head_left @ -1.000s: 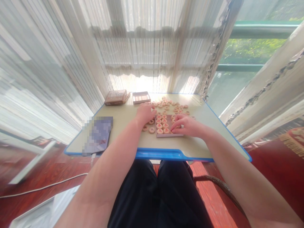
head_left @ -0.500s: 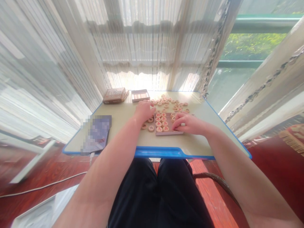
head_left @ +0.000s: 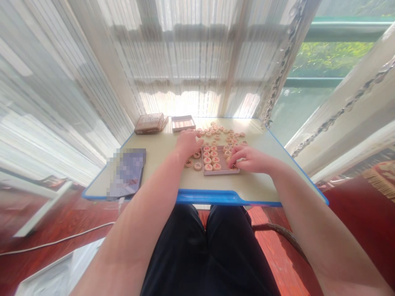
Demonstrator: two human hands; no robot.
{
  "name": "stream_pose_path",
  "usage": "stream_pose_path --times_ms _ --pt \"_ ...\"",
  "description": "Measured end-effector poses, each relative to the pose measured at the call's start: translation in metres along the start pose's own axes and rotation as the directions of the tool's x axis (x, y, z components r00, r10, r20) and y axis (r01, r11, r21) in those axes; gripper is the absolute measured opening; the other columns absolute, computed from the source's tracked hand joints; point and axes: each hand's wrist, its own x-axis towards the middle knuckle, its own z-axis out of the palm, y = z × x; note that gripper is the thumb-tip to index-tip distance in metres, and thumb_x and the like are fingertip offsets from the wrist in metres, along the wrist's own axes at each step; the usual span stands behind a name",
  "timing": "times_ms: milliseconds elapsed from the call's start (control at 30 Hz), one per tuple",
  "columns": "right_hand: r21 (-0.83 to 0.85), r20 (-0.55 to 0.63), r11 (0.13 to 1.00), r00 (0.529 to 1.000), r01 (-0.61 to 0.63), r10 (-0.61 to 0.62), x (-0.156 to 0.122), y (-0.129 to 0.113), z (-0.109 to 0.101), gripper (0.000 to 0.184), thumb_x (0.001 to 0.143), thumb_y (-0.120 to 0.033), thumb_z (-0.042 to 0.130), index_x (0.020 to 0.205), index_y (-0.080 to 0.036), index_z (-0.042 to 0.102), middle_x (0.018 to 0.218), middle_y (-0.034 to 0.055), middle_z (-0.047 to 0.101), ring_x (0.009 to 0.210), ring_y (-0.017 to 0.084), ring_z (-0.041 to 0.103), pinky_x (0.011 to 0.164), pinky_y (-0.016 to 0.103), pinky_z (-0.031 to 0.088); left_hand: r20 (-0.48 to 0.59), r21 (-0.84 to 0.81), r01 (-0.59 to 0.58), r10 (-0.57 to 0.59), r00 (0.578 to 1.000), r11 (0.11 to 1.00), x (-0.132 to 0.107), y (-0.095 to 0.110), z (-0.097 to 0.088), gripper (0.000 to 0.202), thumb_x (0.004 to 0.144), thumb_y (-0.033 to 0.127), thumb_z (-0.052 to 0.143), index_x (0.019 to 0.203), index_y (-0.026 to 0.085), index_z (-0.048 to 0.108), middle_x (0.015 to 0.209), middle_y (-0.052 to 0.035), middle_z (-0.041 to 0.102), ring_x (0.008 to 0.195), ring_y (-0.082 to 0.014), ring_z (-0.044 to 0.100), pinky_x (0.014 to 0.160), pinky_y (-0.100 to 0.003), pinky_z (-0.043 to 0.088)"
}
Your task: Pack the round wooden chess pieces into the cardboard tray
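Eight red-marked discs (head_left: 215, 160) line the left of our box (head_left: 222, 158); our right hand (head_left: 248, 158) touches one black-marked disc (head_left: 234, 167) inside, our left hand (head_left: 187, 142) is just outside; whether either's fingers pinch, we cannot tell.

A home; sheer curtains (head_left: 185, 53); red wooden floor (head_left: 80, 214)

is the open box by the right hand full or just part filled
Partly filled: the box has two columns of red-marked pieces at left, dark-marked pieces at right, and bare floor between.
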Motion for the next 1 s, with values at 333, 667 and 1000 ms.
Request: stream_pose_path --times_ms 333,667,1000 --pt "0.02 -0.059 1.0 0.998 0.0 0.001 -0.0016 -0.0005 -0.0007 0.026 0.071 -0.015 0.052 0.076 -0.025 0.076 0.079 0.0036 0.058 0.084 0.019 0.056 0.082 0.03 0.044 0.017 0.003 0.013 -0.013 1.0 1.0 0.0003 0.0011 -0.0011 0.033 0.078 0.041 0.051 0.099 0.021 0.067 0.113 -0.0081 0.059 0.11 -0.0267 0.049 0.098 -0.039 0.038" --pt "0.012 -0.213 0.999 0.976 -0.043 0.045 0.0008 -0.0028 -0.0024 0.022 0.072 -0.018 0.053 0.074 -0.02 0.074 0.075 0.0046 0.058 0.08 0.019 0.057 0.078 0.031 0.045 0.011 -0.006 0.012 -0.012 1.0 1.0 -0.0011 0.0015 -0.0026 0.034 0.078 0.041 0.051 0.099 0.019 0.067 0.111 -0.0086 0.06 0.108 -0.0261 0.05 0.098 -0.039 0.038" --pt "-0.102 -0.209 0.995 0.978 -0.008 -0.013 0.0015 0.0022 0.0017 0.013 0.073 -0.03 0.064 0.077 -0.02 0.071 0.076 0.0043 0.06 0.078 0.019 0.055 0.076 0.032 0.043 0.012 0.021 0.01 -0.01 1.0 1.0 -0.0001 0.0012 -0.0018 0.033 0.078 0.041 0.051 0.098 0.021 0.067 0.111 -0.008 0.06 0.108 -0.0272 0.05 0.097 -0.039 0.039"
